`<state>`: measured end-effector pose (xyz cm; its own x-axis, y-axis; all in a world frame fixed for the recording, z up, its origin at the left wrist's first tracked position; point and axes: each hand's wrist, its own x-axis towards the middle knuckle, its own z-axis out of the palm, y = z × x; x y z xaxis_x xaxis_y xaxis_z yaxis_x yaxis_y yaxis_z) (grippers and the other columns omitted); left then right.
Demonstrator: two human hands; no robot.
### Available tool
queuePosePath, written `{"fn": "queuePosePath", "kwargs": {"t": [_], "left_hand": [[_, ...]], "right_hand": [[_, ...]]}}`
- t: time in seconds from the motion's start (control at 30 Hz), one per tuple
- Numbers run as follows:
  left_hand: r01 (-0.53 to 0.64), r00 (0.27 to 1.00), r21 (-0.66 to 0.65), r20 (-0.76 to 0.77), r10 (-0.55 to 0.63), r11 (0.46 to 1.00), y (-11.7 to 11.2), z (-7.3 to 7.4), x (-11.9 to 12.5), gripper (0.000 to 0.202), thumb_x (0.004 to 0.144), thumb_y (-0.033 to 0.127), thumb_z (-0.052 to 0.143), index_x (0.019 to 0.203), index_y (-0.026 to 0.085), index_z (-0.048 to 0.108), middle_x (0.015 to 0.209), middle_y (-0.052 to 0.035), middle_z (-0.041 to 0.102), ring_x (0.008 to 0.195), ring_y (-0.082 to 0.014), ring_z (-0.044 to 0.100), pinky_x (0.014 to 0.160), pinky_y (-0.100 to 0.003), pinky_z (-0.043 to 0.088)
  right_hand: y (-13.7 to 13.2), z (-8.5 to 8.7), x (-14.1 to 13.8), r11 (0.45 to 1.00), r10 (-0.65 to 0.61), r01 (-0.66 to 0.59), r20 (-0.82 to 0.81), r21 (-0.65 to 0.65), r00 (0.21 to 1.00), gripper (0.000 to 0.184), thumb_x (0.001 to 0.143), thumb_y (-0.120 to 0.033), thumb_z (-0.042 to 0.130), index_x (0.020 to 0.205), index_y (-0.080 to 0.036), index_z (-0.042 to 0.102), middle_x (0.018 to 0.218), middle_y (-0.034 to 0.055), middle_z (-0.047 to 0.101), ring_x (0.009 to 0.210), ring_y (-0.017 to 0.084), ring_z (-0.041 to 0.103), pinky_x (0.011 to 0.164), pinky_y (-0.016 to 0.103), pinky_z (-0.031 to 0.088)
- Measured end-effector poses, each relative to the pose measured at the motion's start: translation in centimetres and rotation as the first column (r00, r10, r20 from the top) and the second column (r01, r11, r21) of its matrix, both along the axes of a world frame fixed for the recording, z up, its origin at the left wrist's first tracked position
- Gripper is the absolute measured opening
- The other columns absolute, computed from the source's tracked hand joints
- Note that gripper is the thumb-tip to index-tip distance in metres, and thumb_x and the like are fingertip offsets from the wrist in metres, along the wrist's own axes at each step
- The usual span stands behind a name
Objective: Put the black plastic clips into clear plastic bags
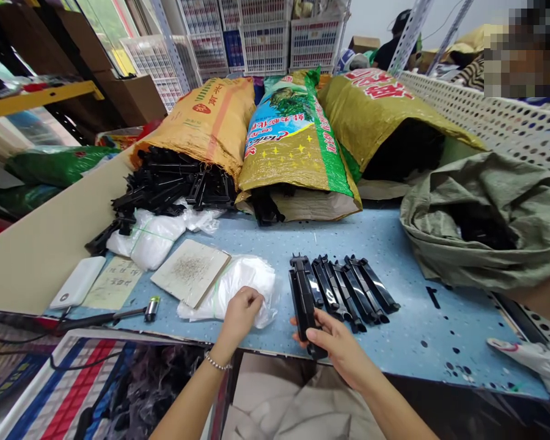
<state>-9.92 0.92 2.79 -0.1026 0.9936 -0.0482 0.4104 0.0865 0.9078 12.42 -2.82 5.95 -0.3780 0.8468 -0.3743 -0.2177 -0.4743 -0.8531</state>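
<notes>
My right hand (pixel 332 339) is wrapped round the lower end of a long black plastic part (pixel 304 293), holding it tilted above the table's front. Just right of it, several similar black plastic parts (pixel 348 290) lie side by side in a slanted row. My left hand (pixel 244 311), with a beaded bracelet at the wrist, has its fingers pinched together at the right edge of a stack of clear plastic bags (pixel 256 275). A square board (pixel 190 272) with small specks on it rests on the left part of that stack.
An orange sack (pixel 201 122) spills black parts (pixel 169 183) at the back left. Beside it lie a green-and-gold sack (pixel 293 146) and a gold sack (pixel 376 110). A grey-green sack (pixel 481 214) stands right. Bundled bags (pixel 149 238), a white power bank (pixel 77 281) and a hammer-like tool (pixel 151 308) sit left.
</notes>
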Motion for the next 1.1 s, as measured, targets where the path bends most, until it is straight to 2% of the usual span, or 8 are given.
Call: {"fn": "queuePosePath", "kwargs": {"t": [0.2, 0.3, 0.43, 0.57, 0.73, 0.93, 1.1], "left_hand": [[-0.119, 0.963, -0.056, 0.235, 0.129, 0.991, 0.1, -0.4, -0.7, 0.008, 0.069, 0.025, 0.061, 0.072, 0.019, 0.058, 0.071, -0.0004, 0.062, 0.067, -0.0152, 0.058, 0.066, -0.026, 0.043], [-0.14, 0.936, -0.081, 0.314, 0.159, 0.987, 0.1, -0.3, -0.8, 0.013, 0.067, 0.024, 0.065, 0.073, 0.019, 0.055, 0.071, 0.0003, 0.063, 0.067, -0.014, 0.058, 0.066, -0.025, 0.043], [-0.142, 0.904, -0.118, 0.389, 0.177, 0.983, -0.1, -0.1, -1.1, 0.023, 0.063, 0.026, 0.071, 0.077, 0.019, 0.053, 0.067, 0.0031, 0.061, 0.062, -0.0117, 0.056, 0.061, -0.023, 0.042], [-0.113, 0.884, -0.157, 0.435, 0.172, 0.981, -0.3, 0.0, -1.3, 0.026, 0.064, 0.031, 0.071, 0.082, 0.018, 0.057, 0.061, 0.0043, 0.059, 0.055, -0.0105, 0.054, 0.055, -0.022, 0.038], [-0.045, 0.859, -0.185, 0.494, 0.133, 0.982, -0.3, 0.2, -0.9, 0.039, 0.063, 0.03, 0.073, 0.096, 0.016, 0.057, 0.065, 0.0013, 0.067, 0.061, -0.013, 0.059, 0.061, -0.024, 0.041], [-0.062, 0.842, -0.192, 0.517, 0.154, 0.979, -0.5, 0.6, -1.1, 0.039, 0.058, 0.024, 0.076, 0.089, 0.017, 0.054, 0.057, 0.0075, 0.057, 0.053, -0.0085, 0.051, 0.056, -0.021, 0.038], [-0.066, 0.818, -0.199, 0.55, 0.167, 0.978, -0.7, 0.9, -1.5, 0.041, 0.059, 0.028, 0.078, 0.093, 0.017, 0.056, 0.064, 0.0041, 0.062, 0.06, -0.0108, 0.057, 0.062, -0.022, 0.041]], "right_hand": [[1.4, 0.9, -2.3, 0.994, 0.027, -0.047, -0.206, -0.095, 0.978, 0.03, 0.078, -0.033, 0.068, 0.105, -0.019, 0.066, 0.115, 0.0086, 0.066, 0.089, 0.018, 0.066, 0.068, 0.024, 0.049], [2.4, 0.4, -4.3, 0.989, 0.007, -0.051, -0.3, -0.138, 0.954, 0.028, 0.079, -0.031, 0.067, 0.103, -0.016, 0.067, 0.113, 0.0099, 0.067, 0.087, 0.017, 0.067, 0.064, 0.021, 0.048], [3.3, -0.8, -6.0, 0.983, -0.063, 0.01, -0.287, -0.184, 0.956, 0.025, 0.078, -0.03, 0.068, 0.098, -0.014, 0.067, 0.109, 0.0104, 0.069, 0.082, 0.015, 0.067, 0.062, 0.019, 0.048], [3.3, -1.6, -6.0, 0.977, -0.067, 0.003, -0.295, -0.214, 0.953, 0.025, 0.077, -0.029, 0.07, 0.097, -0.014, 0.068, 0.107, 0.0096, 0.069, 0.081, 0.015, 0.068, 0.06, 0.019, 0.049], [3.0, -1.6, -5.7, 0.97, -0.106, 0.027, -0.322, -0.24, 0.941, 0.024, 0.073, -0.028, 0.073, 0.094, -0.017, 0.069, 0.094, 0.0049, 0.071, 0.081, 0.016, 0.068, 0.058, 0.019, 0.049], [3.0, -1.7, -6.2, 0.975, -0.019, -0.057, -0.333, -0.216, 0.943, 0.029, 0.069, -0.029, 0.078, 0.092, -0.014, 0.069, 0.083, 0.0041, 0.07, 0.075, 0.015, 0.068, 0.061, 0.02, 0.049], [2.6, -2.1, -5.8, 0.962, -0.091, -0.004, -0.336, -0.271, 0.937, 0.024, 0.068, -0.029, 0.078, 0.084, -0.014, 0.068, 0.081, 0.0056, 0.071, 0.08, 0.019, 0.069, 0.06, 0.022, 0.048]]}}
